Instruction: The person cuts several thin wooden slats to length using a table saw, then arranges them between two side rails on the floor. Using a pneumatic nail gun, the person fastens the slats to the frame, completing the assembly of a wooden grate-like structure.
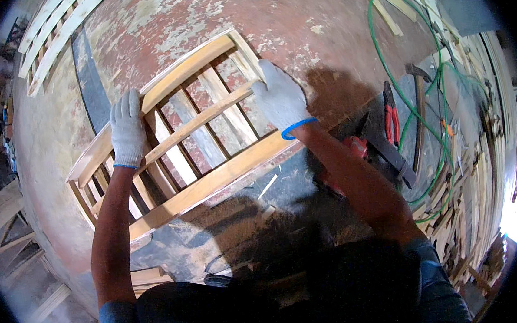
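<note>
A slatted wooden frame (180, 201), like a small pallet or crate panel, lies tilted across the floor in front of me. Its long rails run over several cross slats, with floor showing through the gaps. My left hand (126, 129), in a white knit glove, grips the far long rail left of the middle, fingers over its edge. At the right end, my right hand (280, 96), gloved in white with a blue cuff, holds the end board near the middle rail. The undersides of both hands are hidden.
On the right lie red-handled pliers (391, 114), a hammer (418, 124), a looping green hose (372, 28) and a red and black tool (399, 161), partly behind my right forearm. Wood strips (473, 187) are piled at far right. Another slatted panel (64, 40) rests at upper left.
</note>
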Action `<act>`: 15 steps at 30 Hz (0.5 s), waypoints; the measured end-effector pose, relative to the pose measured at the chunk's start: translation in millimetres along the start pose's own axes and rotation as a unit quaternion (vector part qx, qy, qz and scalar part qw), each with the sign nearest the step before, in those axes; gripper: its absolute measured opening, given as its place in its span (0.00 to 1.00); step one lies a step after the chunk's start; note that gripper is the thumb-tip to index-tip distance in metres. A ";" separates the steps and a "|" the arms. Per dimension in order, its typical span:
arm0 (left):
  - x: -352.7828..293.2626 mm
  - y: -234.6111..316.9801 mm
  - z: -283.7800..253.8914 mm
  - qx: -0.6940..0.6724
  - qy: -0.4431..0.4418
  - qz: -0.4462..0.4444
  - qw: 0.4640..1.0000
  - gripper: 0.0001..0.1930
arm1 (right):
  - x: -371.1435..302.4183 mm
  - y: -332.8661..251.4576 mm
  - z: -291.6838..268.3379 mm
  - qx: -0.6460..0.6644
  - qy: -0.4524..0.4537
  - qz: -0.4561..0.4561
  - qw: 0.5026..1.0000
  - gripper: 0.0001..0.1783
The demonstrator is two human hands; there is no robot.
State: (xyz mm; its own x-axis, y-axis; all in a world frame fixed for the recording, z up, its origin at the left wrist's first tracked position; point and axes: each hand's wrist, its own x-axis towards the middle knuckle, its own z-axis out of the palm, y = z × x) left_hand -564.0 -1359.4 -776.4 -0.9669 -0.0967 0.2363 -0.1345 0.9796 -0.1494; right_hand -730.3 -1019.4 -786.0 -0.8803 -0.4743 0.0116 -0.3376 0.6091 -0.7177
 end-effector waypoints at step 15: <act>-28.1 103.4 -141.6 -0.050 -0.111 0.059 0.991 0.38 | -86.7 -80.1 -87.8 -0.075 0.167 -0.310 0.933 0.23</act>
State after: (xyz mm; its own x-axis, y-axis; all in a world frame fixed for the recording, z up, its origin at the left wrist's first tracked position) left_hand -520.0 -1230.5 -662.6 -1.0000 -0.0067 0.0048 -0.0070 0.9979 -0.0652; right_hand -656.2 -971.3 -668.4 -0.5472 -0.5552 0.6264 -0.8369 0.3775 -0.3964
